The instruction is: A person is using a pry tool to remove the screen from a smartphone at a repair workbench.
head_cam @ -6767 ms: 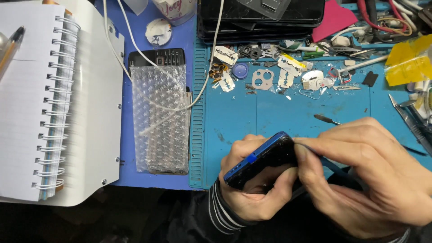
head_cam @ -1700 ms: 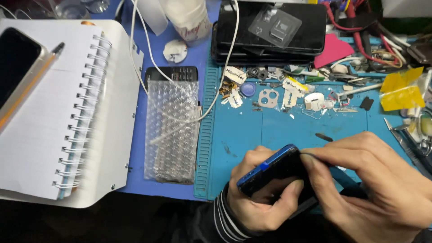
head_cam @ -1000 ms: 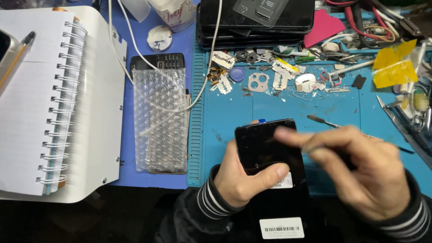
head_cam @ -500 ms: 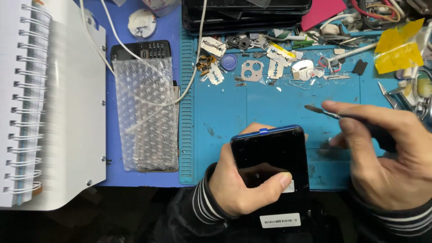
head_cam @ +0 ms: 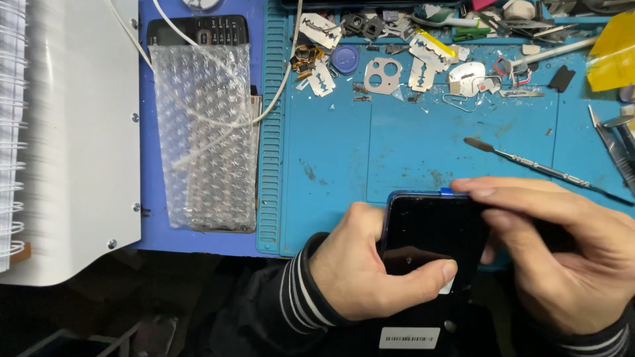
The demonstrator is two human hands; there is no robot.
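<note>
Gripping the dark phone (head_cam: 430, 231) between left hand (head_cam: 370, 277) and right hand (head_cam: 562, 258), fingers pressing its blue edge could crack the glass.

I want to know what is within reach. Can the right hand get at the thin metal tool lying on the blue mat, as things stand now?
Probably yes. The metal tool lies bare on the blue mat just beyond the right hand, with nothing between them. But that hand's fingers rest on the dark phone, so they must let go first.
</note>
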